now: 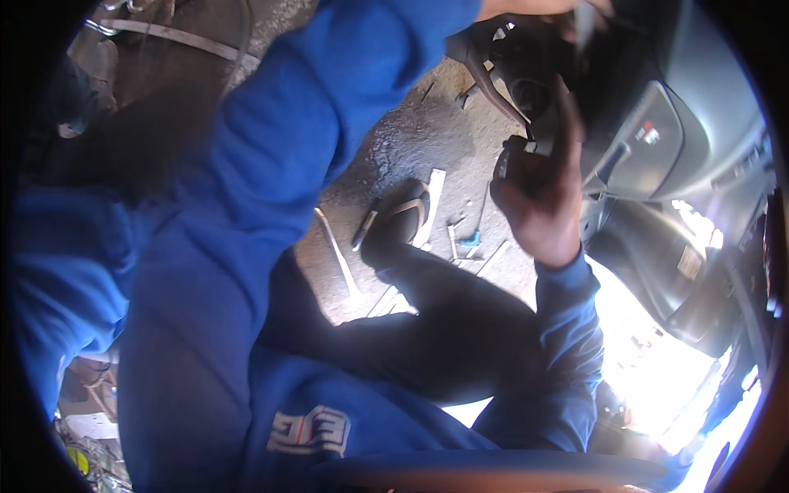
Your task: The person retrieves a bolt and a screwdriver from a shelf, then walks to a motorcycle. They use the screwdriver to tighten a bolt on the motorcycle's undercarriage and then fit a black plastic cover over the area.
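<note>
Though blurred, saw right hand spread left of curved grey plastic panel, probably stiff, best edge-gripped; couldn't read left hand.

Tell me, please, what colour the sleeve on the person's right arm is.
The right sleeve is blue, seen in the head view.

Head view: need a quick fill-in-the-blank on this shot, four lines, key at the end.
1. The left hand is cut off by the picture's ____ edge.
2. In the picture, the grey panel lies to the ____ of the right hand.
3. The small tool on the ground has a bright part coloured ____.
4. In tone, the trousers are ____ than the sleeves.

Missing words: top; right; blue; darker.
</note>
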### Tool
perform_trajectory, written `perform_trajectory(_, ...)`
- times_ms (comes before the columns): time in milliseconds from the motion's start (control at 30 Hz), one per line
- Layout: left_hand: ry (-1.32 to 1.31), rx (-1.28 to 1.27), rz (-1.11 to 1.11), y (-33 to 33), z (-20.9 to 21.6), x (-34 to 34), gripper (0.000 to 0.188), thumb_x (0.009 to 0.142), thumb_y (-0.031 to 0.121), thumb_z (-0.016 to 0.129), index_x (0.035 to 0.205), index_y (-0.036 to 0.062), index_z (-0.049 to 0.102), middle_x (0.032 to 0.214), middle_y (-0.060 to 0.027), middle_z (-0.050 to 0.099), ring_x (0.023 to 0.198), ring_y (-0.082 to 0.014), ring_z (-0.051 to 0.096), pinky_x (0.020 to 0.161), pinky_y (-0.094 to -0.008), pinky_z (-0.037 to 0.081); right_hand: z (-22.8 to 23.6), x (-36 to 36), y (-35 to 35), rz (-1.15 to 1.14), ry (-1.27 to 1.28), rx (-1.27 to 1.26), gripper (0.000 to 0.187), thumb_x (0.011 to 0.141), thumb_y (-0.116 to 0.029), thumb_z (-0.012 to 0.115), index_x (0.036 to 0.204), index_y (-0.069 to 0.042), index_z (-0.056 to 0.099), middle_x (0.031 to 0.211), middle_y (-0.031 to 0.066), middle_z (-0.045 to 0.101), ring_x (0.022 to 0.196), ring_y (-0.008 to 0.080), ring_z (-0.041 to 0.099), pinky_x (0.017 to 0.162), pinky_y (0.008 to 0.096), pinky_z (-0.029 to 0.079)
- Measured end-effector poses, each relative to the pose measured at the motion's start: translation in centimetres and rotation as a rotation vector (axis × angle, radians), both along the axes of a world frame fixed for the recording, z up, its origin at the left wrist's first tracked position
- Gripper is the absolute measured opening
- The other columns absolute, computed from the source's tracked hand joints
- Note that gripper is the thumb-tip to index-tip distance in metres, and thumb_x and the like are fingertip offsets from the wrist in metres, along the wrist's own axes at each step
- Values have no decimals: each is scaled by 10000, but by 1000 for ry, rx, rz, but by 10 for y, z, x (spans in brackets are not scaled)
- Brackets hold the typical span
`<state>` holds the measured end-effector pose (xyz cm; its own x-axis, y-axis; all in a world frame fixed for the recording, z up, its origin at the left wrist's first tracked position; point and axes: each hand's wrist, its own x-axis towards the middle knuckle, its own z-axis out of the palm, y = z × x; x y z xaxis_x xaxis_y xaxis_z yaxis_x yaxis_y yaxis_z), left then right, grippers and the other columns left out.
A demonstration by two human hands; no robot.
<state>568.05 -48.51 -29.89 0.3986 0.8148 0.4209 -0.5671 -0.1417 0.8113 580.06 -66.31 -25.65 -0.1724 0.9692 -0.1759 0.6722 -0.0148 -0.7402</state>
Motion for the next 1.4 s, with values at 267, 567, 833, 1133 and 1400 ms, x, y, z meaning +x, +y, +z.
perform_trajectory(267, 252, 18, -12, -9, 7, -14, 241, 832, 163, 522, 758, -35, 638, 704, -159, 638, 589, -237, 619, 575, -338, 486, -35, 7, -3, 31, -39, 210, 951, 637, 94, 531, 1466, -24, 80, 937, 119, 572, 585, 78, 496, 514, 213, 387)
perform_trajectory(567, 477, 556, 262, -25, -6, -9, 249, 833, 120, 469, 713, -58, 595, 684, -254, 596, 627, -323, 630, 613, -405, 504, -44, 3, -6, 35, -103, 240, 1009, 600, 96, 565, 1457, -2, 42, 984, 155, 549, 631, 106, 549, 512, 225, 406)
perform_trajectory(833, 556, 134, 201, -47, 28, -16, 309, 866, 162, 443, 770, -116, 538, 690, -285, 583, 672, -395, 623, 643, -450, 500, -43, -2, -3, -5, -106, 240, 1016, 597, 123, 511, 1445, 2, -35, 654, 42, 525, 474, 83, 475, 449, 236, 330)
perform_trajectory(1133, 444, -131, -188, -44, 34, -23, 325, 907, 240, 451, 888, -58, 580, 729, -189, 626, 673, -283, 637, 628, -384, 501, -34, 3, -2, 6, 130, 91, 960, 620, 135, 482, 1433, 8, -12, 635, 37, 513, 457, 75, 432, 446, 228, 300)
perform_trajectory(1400, 401, 91, -427, -20, 27, -8, 261, 892, 256, 521, 928, 13, 610, 857, -84, 636, 830, -145, 599, 749, -302, 478, -34, 9, 4, -8, 117, 146, 942, 619, 140, 480, 1446, 7, 49, 587, 4, 467, 488, 74, 421, 481, 219, 311)
